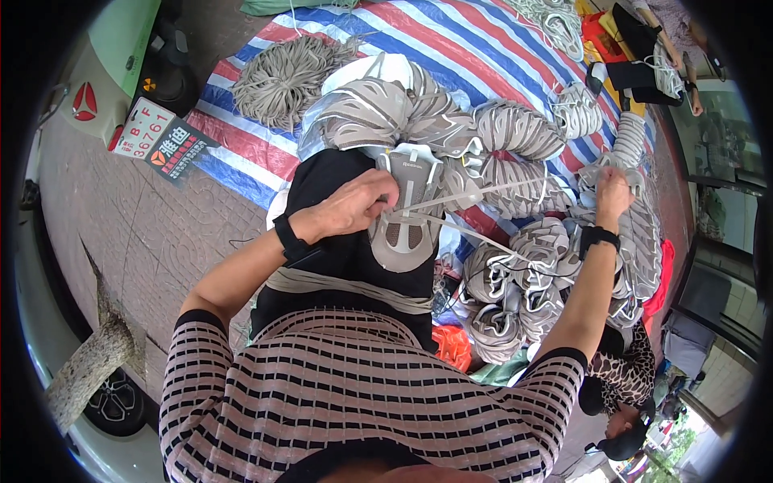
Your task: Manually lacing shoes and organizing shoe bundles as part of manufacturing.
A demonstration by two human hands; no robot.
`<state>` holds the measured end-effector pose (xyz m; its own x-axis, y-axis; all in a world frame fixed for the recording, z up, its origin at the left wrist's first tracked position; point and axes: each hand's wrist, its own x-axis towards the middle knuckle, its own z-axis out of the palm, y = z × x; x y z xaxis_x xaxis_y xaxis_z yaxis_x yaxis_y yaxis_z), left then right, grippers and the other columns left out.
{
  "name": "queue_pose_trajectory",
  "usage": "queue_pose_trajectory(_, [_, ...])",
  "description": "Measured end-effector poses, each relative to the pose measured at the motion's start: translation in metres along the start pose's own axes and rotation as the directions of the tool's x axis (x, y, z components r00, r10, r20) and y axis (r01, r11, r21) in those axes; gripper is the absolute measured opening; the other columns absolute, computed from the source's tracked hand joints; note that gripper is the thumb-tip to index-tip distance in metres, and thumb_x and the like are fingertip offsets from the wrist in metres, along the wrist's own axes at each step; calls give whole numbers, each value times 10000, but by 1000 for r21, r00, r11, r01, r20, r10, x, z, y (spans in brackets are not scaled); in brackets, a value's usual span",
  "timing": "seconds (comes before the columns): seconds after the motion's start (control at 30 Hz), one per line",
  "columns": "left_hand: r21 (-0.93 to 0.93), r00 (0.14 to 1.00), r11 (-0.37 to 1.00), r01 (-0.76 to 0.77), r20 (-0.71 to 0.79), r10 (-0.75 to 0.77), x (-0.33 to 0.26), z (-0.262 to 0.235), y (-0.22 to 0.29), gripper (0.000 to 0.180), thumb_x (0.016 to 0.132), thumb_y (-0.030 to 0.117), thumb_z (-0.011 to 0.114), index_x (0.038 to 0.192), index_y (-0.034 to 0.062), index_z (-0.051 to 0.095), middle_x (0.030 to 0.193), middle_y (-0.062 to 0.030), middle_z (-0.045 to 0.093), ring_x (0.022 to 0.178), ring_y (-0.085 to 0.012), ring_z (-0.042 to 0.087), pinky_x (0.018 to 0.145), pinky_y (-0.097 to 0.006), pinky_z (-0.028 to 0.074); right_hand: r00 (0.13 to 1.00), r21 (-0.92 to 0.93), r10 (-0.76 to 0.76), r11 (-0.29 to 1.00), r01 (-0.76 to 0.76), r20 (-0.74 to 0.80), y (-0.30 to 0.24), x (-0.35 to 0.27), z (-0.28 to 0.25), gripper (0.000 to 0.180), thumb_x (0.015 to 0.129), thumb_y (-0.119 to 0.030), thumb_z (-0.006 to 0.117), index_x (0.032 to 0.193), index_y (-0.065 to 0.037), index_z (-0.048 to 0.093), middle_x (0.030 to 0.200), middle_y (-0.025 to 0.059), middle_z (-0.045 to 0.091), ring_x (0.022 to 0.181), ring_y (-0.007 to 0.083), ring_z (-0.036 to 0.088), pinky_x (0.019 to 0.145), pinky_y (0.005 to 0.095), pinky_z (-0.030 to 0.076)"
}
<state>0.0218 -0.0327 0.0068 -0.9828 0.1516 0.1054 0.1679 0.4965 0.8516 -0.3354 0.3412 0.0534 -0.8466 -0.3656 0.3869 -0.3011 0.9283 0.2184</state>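
A grey-beige shoe upper [403,249] with a white lining edge lies on my lap, its toe toward me. My left hand [354,205] is closed at the upper's left edge, its fingertips curled over it and partly hidden. Out to the right, my right hand [613,193] is closed on a pale flat shoelace [507,190], drawn taut from the middle of the upper. A second strand of lace runs slackly from the upper down to the right. Across my thighs lies a bundle of loose laces [354,291].
Nested stacks of shoe uppers [519,129] crowd the striped tarp [233,149] ahead and to the right. A heap of laces [286,80] sits at the far left. A parked scooter [93,101] and a tree trunk [93,374] stand left. Other people [624,378] are at right.
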Motion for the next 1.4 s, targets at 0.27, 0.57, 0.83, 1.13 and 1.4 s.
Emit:
queue_pose_trajectory(0.27, [244,995,966,85,-70,-70,21,15,12,290,674,176,736,851,60,538,853,-78,497,878,-286,509,761,-374,423,336,647,-648,324,-690,683,-130,-120,-71,408,898,-367,466,796,-25,662,629,51,617,501,101,576,428,185,439])
queue_pose_trajectory(0.57, [-302,909,866,399,255,-330,43,23,27,137,823,188,600,854,66,548,849,-52,555,869,-173,555,769,-312,413,393,-96,-338,-848,-521,855,-172,-217,-22,214,907,-264,548,984,-65,570,518,-66,330,435,52,316,409,201,278])
queue_pose_trajectory(0.83, [-973,918,143,-182,-221,-331,-38,-110,9,212,814,64,600,1017,36,545,886,-63,593,908,-234,601,959,-399,423,501,562,436,-817,-128,748,97,-255,-117,323,933,-206,507,626,-127,444,470,-70,234,417,73,197,427,253,196])
queue_pose_trajectory(1.13, [-808,422,585,-73,-556,-716,-184,-208,-56,215,845,126,570,1050,65,588,965,-16,607,922,-163,567,904,-340,425,5,723,735,-665,-189,678,259,-410,-193,230,929,-215,498,713,-138,517,481,-61,199,424,78,202,430,242,213])
queue_pose_trajectory(1.4, [-14,597,641,768,-347,-723,-205,-182,-92,249,821,165,632,1038,46,610,791,-85,624,681,-150,578,611,-305,477,-26,808,827,-554,-202,561,267,-454,-139,194,890,-264,540,1027,-132,579,727,-27,422,611,112,380,532,233,338])
